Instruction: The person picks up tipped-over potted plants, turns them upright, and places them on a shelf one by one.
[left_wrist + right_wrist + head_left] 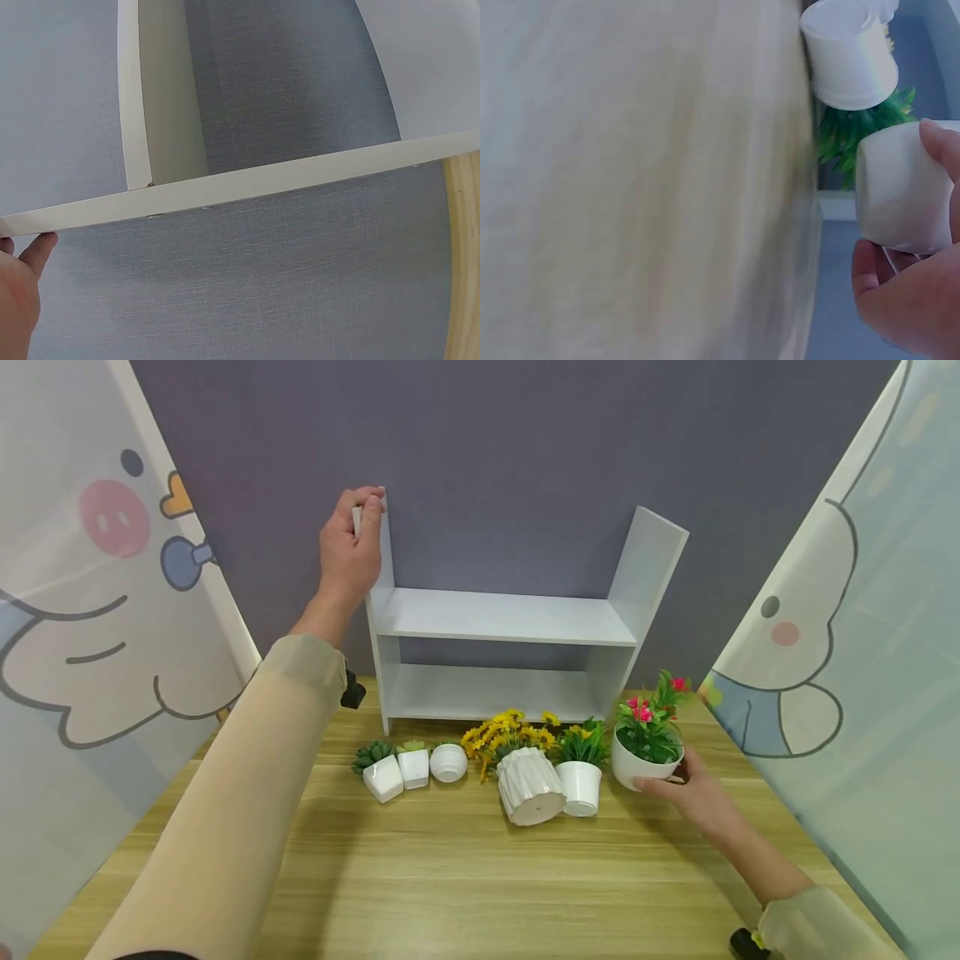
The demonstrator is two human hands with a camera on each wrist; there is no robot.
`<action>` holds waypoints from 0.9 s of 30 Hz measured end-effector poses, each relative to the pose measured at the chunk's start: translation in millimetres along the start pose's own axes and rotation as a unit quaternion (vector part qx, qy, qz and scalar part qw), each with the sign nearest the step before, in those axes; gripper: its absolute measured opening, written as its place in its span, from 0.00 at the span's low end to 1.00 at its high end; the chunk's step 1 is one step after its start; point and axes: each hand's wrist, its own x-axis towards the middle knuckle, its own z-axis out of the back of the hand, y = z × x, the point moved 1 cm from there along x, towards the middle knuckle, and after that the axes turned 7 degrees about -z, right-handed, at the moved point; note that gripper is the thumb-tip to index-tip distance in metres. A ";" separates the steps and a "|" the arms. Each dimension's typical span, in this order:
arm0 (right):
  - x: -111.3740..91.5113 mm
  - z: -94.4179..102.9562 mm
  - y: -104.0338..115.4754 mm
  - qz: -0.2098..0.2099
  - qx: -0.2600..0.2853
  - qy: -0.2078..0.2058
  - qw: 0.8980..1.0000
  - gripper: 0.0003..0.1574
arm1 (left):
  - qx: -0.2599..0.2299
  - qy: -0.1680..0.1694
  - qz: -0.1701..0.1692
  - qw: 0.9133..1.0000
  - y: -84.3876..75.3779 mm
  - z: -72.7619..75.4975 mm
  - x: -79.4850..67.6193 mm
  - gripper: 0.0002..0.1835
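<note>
My left hand (351,545) grips the upper end of the left side panel of a white two-tier shelf (517,614). In the left wrist view its thumb and a fingertip show at the edge of that panel (247,178). My right hand (705,797) holds a round white flowerpot (637,767) with pink flowers and green leaves, low at the table's right. Thumb and fingers lie on either side of the pot's lower part, seen in the right wrist view as a white pot (904,191). The pot is upright, just right of the shelf.
Before the shelf on the wooden table (450,885) lies a tipped ribbed white vase (528,785) with yellow flowers. Beside it is a white pot (579,789) with a green plant. Further left sit small white succulent pots (384,778) and a round white pot (448,762). Printed curtains flank the table.
</note>
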 end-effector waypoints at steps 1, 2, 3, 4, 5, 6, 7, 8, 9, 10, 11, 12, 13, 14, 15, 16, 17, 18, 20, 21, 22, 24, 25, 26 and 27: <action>-0.6 -0.3 3.5 0.007 0.004 -0.007 1.000 0.57 | 0.001 0.000 0.001 1.000 0.0 0.1 0.1 0.23; -1.4 -0.5 7.3 0.014 0.009 -0.012 1.000 0.56 | 0.001 -0.001 0.002 1.000 0.0 0.1 0.1 0.23; -2.1 -0.4 11.6 0.022 0.011 -0.017 1.000 0.54 | 0.002 0.000 0.003 1.000 0.0 0.1 0.1 0.23; -3.0 -0.4 16.0 0.031 0.016 -0.021 0.999 0.53 | 0.004 0.000 0.004 1.000 0.0 0.0 0.0 0.23; -3.7 -0.1 19.9 0.039 0.019 -0.025 0.999 0.52 | 0.004 0.001 0.004 1.000 0.0 -0.1 -0.1 0.23; -4.4 0.3 24.1 0.046 0.023 -0.026 0.998 0.51 | 0.004 0.001 0.003 1.000 -0.1 -0.4 0.0 0.23; -5.1 0.9 27.8 0.054 0.025 -0.027 0.998 0.50 | 0.004 0.000 0.002 1.000 0.0 -0.7 0.0 0.23; -5.5 1.6 31.2 0.061 0.027 -0.029 0.997 0.49 | 0.004 0.000 0.001 1.000 0.1 -1.0 -0.1 0.23; -5.9 2.3 34.5 0.067 0.032 -0.028 0.997 0.48 | 0.004 0.000 0.000 1.000 0.2 -1.4 -0.3 0.23; -6.3 3.0 37.6 0.073 0.040 -0.026 0.996 0.48 | 0.005 -0.001 -0.001 1.000 0.2 -1.6 -0.3 0.23; -6.9 3.6 40.5 0.076 0.046 -0.022 0.996 0.48 | 0.005 -0.003 -0.002 1.000 0.2 -1.8 -0.4 0.23; -7.3 4.2 43.5 0.079 0.055 -0.018 0.995 0.48 | 0.005 -0.004 -0.002 1.000 0.2 -1.9 -0.4 0.22; -7.6 4.8 46.5 0.082 0.063 -0.015 0.994 0.48 | 0.005 -0.005 -0.002 1.000 0.1 -2.0 -0.4 0.22; -7.9 5.1 49.6 0.084 0.070 -0.013 0.994 0.48 | 0.005 -0.005 -0.002 1.000 0.0 -2.0 -0.4 0.22; -8.0 5.5 52.7 0.086 0.075 -0.009 0.993 0.49 | 0.005 -0.006 -0.002 1.000 0.0 -2.0 -0.4 0.22; -8.2 5.5 55.9 0.088 0.079 -0.007 0.993 0.48 | 0.005 -0.006 -0.002 1.000 -0.1 -2.0 -0.3 0.22; -8.4 5.2 59.2 0.090 0.080 -0.006 0.993 0.48 | 0.005 -0.005 -0.003 1.000 -0.1 -2.0 -0.2 0.22; -8.3 4.7 62.5 0.094 0.081 -0.004 0.992 0.48 | 0.005 -0.004 -0.002 1.000 -0.1 -1.9 -0.2 0.22; -7.7 2.5 69.0 0.102 0.083 -0.001 0.991 0.47 | 0.005 -0.002 -0.003 1.000 0.0 -1.9 -0.3 0.22; -7.3 1.0 72.2 0.106 0.084 0.001 0.991 0.46 | 0.005 -0.001 -0.003 1.000 0.0 -1.8 -0.4 0.22; -6.9 -0.8 75.7 0.111 0.087 0.003 0.990 0.45 | 0.006 -0.001 -0.002 1.000 0.1 -1.9 -0.5 0.22; -5.7 -4.2 82.7 0.118 0.088 0.006 0.989 0.45 | 0.008 0.000 -0.001 1.000 0.1 -1.8 -0.7 0.22; -5.3 -5.8 86.5 0.120 0.087 0.005 0.989 0.45 | 0.008 0.000 0.000 1.000 0.0 -1.8 -0.9 0.22; -4.9 -7.3 90.5 0.121 0.085 0.004 0.989 0.45 | 0.009 0.001 0.001 1.000 -0.1 -1.9 -1.2 0.22; -4.5 -8.5 94.7 0.121 0.081 0.003 0.989 0.46 | 0.010 0.001 0.002 1.000 -0.2 -1.9 -1.3 0.22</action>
